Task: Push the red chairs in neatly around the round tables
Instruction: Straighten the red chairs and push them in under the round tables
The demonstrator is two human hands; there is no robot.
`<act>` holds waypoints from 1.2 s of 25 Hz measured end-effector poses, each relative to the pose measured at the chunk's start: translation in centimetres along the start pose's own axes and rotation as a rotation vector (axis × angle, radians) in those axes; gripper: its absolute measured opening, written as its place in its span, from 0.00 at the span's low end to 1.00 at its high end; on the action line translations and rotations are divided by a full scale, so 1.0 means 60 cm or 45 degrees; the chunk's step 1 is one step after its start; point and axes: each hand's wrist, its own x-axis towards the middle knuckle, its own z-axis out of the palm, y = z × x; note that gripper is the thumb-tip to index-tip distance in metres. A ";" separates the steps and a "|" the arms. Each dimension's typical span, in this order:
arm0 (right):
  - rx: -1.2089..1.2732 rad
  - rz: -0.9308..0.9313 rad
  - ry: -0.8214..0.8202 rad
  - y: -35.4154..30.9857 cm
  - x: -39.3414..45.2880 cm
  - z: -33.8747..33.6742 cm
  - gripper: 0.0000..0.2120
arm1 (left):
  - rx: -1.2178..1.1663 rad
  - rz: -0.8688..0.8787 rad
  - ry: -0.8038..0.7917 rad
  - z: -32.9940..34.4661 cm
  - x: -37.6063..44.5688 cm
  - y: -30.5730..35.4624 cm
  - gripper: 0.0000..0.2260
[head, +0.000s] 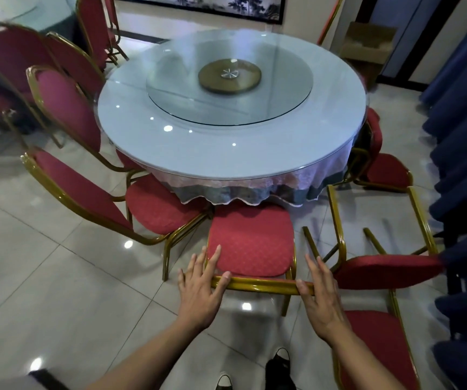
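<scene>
Left hand (198, 288): fingers straight and spread, thumb laid along the gold top rail (257, 284) of the chair back, fingertips reaching over toward the seat. Not wrapped, just pressing. Right hand (321, 294): same, fingers extended forward, thumb on the rail's right end, palm behind it. Neither hand clenches anything; both flat on the rail.

The rail belongs to the near red chair (250, 243), seen from above and behind. Its seat front sits just under the lace cloth edge of the round table (226, 153), so it's partly in, most of the seat exposed.

Step in hand, by my read: pushing this chair in. Next move calls for an even forward shove with both palms, kept straight so the chair doesn't skew into the left neighbour chair (159, 204), whose seat corner nearly touches it.

Remaining: a chair lying tipped over (381, 266) at right, legs up, beside the dark blue curtain (463, 164); needs righting first. Another chair (384, 170) at the table's right looks angled. Left side chairs look roughly placed.
</scene>
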 end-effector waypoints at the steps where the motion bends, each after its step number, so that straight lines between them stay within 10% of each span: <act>1: -0.006 0.002 -0.025 0.007 0.017 -0.013 0.34 | -0.004 -0.031 0.001 0.006 0.012 0.014 0.29; 30: -0.077 -0.089 -0.193 -0.032 0.216 -0.069 0.39 | 0.007 -0.112 0.272 -0.005 0.182 0.061 0.29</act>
